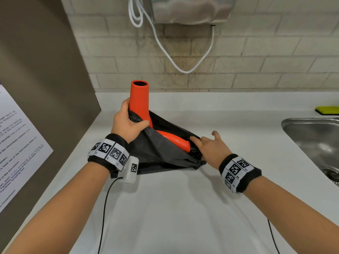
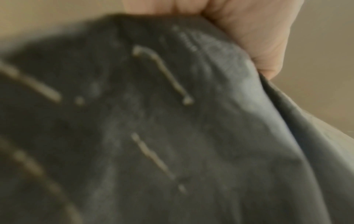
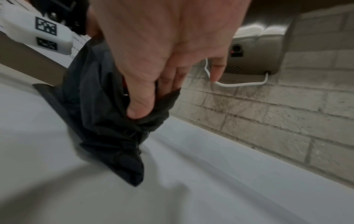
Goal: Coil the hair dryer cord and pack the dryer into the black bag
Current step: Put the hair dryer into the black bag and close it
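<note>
An orange hair dryer [image 1: 139,99] stands with its barrel pointing up, and its handle [image 1: 176,142] lies inside the open black bag [image 1: 156,158] on the white counter. My left hand [image 1: 134,122] grips the bag's left edge against the base of the barrel. Blurred bag fabric [image 2: 172,121] fills the left wrist view, with my left hand [image 2: 249,30] curled on it at the top. My right hand [image 1: 200,142] pinches the bag's right edge by the end of the handle. The right wrist view shows its thumb [image 3: 136,106] pressed into the bag [image 3: 107,121]. The cord is mostly hidden in the bag.
A steel sink [image 1: 311,140] is set into the counter [image 1: 174,208] at the right, with a yellow-green sponge [image 1: 328,110] behind it. A steel wall unit [image 1: 192,10] with a looping white cable [image 1: 183,69] hangs above. A brown panel with a paper notice [image 1: 18,143] stands at the left.
</note>
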